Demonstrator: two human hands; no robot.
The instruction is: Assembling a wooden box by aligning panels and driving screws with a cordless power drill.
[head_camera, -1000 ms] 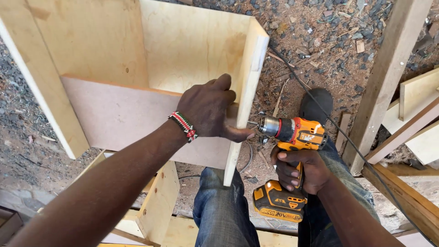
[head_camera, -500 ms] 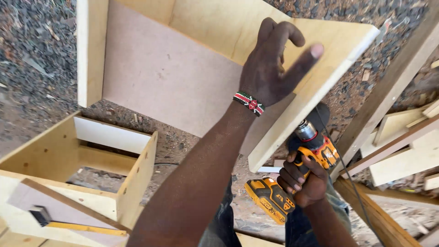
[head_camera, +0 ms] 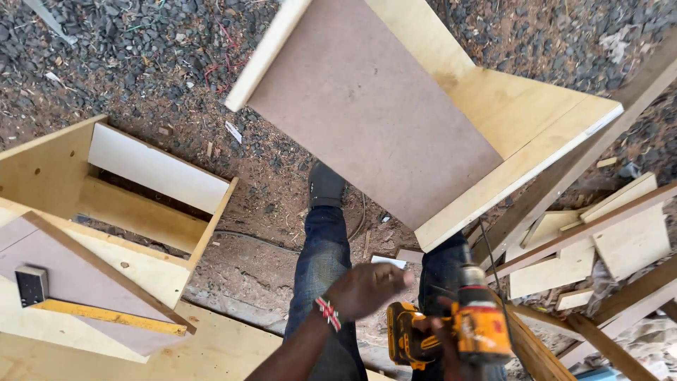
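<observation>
Lying open at far left, a plywood box (head_camera: 106, 190) holds nothing visible but a white inner panel. Below it a brown board (head_camera: 77, 282) carries a yellow level (head_camera: 106, 317). The left hand (head_camera: 367, 286) hangs loose, holding nothing, apart from the panelled frame (head_camera: 423, 120), which looks assembled. The right hand (head_camera: 441, 346) grips the drill (head_camera: 458, 331), pointing up, unengaged.

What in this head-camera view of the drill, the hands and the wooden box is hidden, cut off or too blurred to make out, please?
Head view, the only one:
- Right hand: mostly hidden behind the yellow drill; its grip cannot be judged.
- Drill bit: not visible; the drill's front end is motion-blurred.
- Left hand: blurred, fingers indistinct.
- Wooden box: top cut off by the frame edge.
- Right foot: hidden behind the box.
</observation>
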